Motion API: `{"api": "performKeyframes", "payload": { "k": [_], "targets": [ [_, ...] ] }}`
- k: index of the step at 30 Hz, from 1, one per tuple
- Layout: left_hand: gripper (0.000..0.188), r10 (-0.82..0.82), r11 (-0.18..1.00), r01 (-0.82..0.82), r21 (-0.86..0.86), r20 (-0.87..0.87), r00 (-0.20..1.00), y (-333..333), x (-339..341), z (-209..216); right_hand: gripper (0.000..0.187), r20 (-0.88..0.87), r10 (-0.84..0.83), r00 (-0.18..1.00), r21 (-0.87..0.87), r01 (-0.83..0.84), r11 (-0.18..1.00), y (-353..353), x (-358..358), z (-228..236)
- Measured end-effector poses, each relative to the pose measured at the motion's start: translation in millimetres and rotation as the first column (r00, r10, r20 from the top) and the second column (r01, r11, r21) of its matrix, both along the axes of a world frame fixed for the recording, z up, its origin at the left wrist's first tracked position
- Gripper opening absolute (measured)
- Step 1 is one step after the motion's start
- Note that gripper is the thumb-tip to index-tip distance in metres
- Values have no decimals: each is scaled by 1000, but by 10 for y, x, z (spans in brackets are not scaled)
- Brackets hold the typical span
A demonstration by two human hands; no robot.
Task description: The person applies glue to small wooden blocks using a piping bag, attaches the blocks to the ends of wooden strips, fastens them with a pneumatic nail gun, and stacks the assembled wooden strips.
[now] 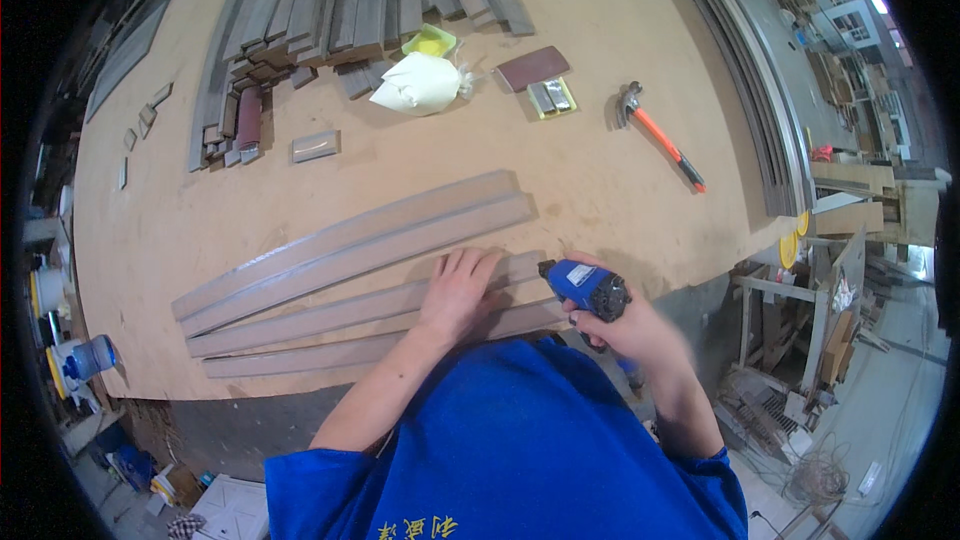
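Note:
Four flat brown wooden slats lie fanned out on the workbench (620, 230) in front of me, closer together at their left ends. My left hand (462, 290) grips one of the near slats (320, 322), its fingers bent over the far edge. In my right hand (625, 325) is a blue power drill (580, 282), wrapped by the handle. The black tip of the drill points left, at the right end of that same slat. Beyond it lie two more slats (350, 235); another slat (330, 358) runs along the near side, partly hidden by my left arm.
A large stack of grey-brown boards (330, 0) covers the back. Nearby are a white bag (418, 85), a dark red sheet (531, 68), a small packet (552, 98) and a short block (315, 146). A claw hammer (660, 136) lies right; long strips (750, 90) line the right edge.

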State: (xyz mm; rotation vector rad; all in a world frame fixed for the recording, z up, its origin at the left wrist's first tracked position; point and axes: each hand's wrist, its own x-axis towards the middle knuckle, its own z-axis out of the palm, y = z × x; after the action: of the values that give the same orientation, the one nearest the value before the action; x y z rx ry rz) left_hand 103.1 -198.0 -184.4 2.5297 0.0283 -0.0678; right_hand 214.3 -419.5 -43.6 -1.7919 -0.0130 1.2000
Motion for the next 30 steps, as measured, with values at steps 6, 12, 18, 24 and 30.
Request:
{"api": "performKeyframes", "payload": {
  "k": [6, 12, 18, 24, 30],
  "targets": [
    [62, 71, 996, -72, -44, -19, 997, 68, -42, 3, 68, 13, 68, 998, 21, -68, 997, 202, -77, -159],
    [60, 52, 996, -50, -68, 29, 998, 111, -42, -14, 70, -48, 153, 987, -23, -154, 988, 403, -62, -144],
    [60, 63, 992, -56, -117, 58, 996, 108, -28, 16, 72, 30, 177, 984, -18, -177, 984, 395, -89, -284],
    [57, 52, 997, -46, -67, 86, 995, 120, -47, -37, 74, 29, 226, 974, -98, -222, 970, 473, -81, -165],
    [53, 44, 996, -38, -84, 65, 997, 118, -35, 26, 73, 98, 175, 980, 30, -179, 983, 288, -211, -275]
  ]
}}
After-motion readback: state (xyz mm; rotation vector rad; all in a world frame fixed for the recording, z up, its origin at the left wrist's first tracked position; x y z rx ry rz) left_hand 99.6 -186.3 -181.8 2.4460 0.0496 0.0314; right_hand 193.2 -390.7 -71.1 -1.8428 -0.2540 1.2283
